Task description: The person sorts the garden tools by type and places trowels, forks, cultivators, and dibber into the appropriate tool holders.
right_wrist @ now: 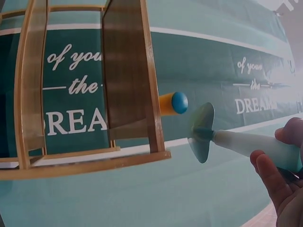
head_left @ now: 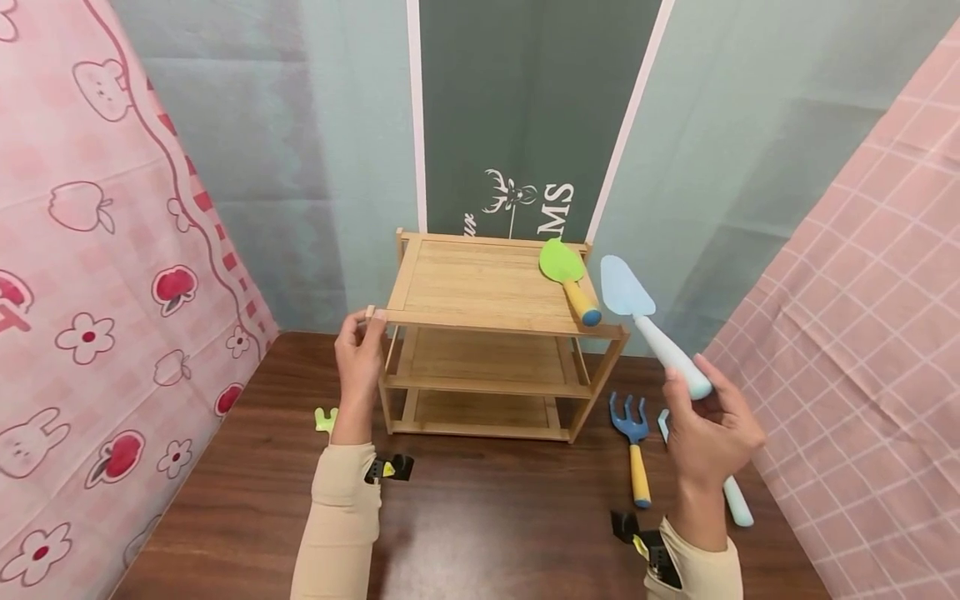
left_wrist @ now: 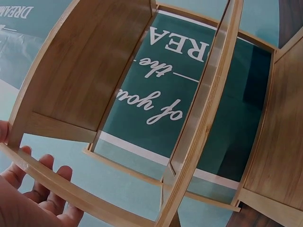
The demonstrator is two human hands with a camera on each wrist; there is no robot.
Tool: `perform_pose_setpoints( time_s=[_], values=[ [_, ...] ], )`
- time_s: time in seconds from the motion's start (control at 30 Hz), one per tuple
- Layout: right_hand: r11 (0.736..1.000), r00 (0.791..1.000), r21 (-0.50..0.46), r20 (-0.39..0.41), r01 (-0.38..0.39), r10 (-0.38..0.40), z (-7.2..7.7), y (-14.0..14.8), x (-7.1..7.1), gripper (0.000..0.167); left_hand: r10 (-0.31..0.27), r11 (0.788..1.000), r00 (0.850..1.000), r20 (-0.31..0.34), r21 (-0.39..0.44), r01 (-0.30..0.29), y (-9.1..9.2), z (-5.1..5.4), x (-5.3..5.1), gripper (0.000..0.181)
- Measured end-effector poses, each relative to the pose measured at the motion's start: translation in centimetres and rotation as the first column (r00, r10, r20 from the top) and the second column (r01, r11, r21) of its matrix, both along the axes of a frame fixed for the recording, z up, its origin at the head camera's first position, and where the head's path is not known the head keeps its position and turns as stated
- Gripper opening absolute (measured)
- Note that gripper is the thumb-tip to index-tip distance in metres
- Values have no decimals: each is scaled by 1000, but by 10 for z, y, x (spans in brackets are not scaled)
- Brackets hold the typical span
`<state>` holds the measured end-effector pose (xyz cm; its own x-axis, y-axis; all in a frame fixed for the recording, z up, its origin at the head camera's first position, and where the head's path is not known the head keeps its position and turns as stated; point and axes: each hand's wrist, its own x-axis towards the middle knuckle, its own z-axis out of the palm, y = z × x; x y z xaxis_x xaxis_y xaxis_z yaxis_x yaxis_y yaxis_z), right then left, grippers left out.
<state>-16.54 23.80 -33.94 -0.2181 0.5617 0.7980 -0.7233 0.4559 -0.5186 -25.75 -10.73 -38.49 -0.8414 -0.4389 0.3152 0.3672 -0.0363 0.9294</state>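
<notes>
One rack, three shelves, on the bench. Tools: two trowels, one blue fork, one pale-blue tool part-hidden behind the right forearm, plus one pronged green piece mostly hidden by the left wrist. Rack is light wood, flat panels in square-edged frames, grain showing. Bench is dark brown wood grain, slight sheen. Tools look like smooth plastic: green trowel has a leaf-shaped blade and round yellow handle with blue end cap; blue fork has three curved tines, same yellow handle. Pale-blue trowel is one colour, tapered blade, thick round handle. Green trowel lies on the top shelf, right side, handle toward the front. Blue fork and pale-blue tool lie on the bench right of the rack, green piece to its left. Left hand is curled round the rack's top front-left corner, thumb above. Right hand pinches the pale-blue trowel by its handle end, fingers nearly closed, blade up in the air just right of the top shelf.
</notes>
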Motion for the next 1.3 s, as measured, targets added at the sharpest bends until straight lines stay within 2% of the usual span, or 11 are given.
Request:
perform_pose_setpoints(
  time_s=[0.53, 0.77, 1.0, 1.03, 1.3],
  values=[
    [998, 997, -6, 40, -68, 68, 8, -21, -18, 26, 4, 1000, 1000, 2, -3, -4, -1, 2, -1, 32],
    [992, 992, 31, 43, -122, 120, 11, -30, -22, 27, 1, 1000, 1000, 2, 3, -1, -1, 1, -1, 32],
    [990, 989, 24, 44, -142, 141, 12, -35, -27, 27, -20, 1000, 1000, 20, -1, 20, 5, 26, 19, 26],
    [990, 990, 27, 46, -135, 133, 13, -36, -28, 27, -18, 1000, 1000, 17, 1, 18, 5, 26, 19, 26],
    [990, 987, 45, 94, -137, 132, 17, -45, -31, 27, -17, 999, 1000, 13, 32, 16, -1, 4, 1, 31]
  ],
)
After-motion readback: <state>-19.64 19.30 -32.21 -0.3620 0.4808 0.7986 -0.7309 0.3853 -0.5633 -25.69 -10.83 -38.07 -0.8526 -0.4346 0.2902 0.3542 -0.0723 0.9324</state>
